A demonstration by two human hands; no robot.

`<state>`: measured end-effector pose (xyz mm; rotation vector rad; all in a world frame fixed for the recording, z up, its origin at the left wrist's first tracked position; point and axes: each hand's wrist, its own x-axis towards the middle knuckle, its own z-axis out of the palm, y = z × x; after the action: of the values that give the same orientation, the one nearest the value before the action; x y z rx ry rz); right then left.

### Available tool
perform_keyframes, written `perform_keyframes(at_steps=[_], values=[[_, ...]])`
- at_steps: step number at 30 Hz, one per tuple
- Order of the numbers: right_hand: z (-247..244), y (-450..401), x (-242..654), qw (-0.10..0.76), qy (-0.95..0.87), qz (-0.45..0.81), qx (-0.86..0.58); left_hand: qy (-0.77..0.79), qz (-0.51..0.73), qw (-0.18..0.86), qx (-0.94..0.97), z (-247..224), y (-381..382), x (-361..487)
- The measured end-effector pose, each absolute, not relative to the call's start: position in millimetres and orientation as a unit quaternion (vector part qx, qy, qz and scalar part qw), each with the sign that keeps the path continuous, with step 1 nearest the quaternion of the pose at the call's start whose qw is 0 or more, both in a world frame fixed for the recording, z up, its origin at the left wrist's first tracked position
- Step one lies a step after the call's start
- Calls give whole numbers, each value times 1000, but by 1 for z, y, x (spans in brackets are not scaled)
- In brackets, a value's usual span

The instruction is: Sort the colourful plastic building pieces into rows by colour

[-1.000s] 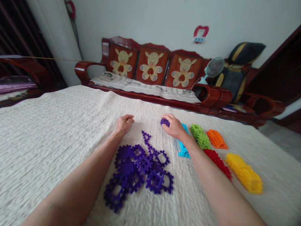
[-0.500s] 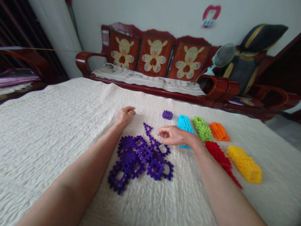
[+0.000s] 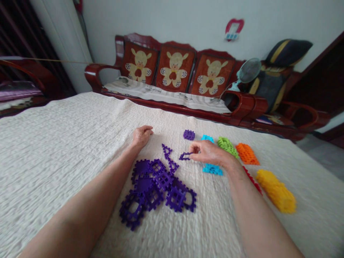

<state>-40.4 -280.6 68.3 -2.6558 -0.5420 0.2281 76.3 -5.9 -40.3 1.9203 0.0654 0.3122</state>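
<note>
My right hand (image 3: 205, 152) pinches a thin purple piece (image 3: 185, 156) by its right end, above the cloth and in front of the cyan blocks (image 3: 213, 169). My left hand (image 3: 142, 136) rests on the cloth at the left with its fingers curled; whether anything is inside cannot be made out. Between and below the hands lies a loose heap of purple square pieces (image 3: 163, 180), some with window openings. Small purple triangles (image 3: 167, 150) trail from its top. Behind them sits a small purple stack (image 3: 189, 134).
Green (image 3: 227, 146), orange (image 3: 247, 154), yellow (image 3: 276, 191) and red (image 3: 252, 180) stacks lie on the right of the quilted cloth (image 3: 67, 143), the red partly behind my right forearm. A wooden sofa (image 3: 150, 101) and a fan (image 3: 249, 70) stand beyond.
My right hand has taken a purple piece from the heap's upper right and lifted it up and to the right. My left hand is nearly still. The view has shifted slightly.
</note>
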Motion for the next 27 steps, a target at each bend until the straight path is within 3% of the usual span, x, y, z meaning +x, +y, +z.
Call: perform_keyframes(at_steps=[4, 15, 27], values=[[49, -279, -32, 130, -150, -89, -976, 23, 133, 559, 818, -41, -6, 77], [42, -282, -36, 124, -190, 44, -973, 23, 131, 552, 823, -38, -7, 74], [39, -293, -24, 130, -177, -6, -976, 18, 137, 550, 824, -43, -5, 77]])
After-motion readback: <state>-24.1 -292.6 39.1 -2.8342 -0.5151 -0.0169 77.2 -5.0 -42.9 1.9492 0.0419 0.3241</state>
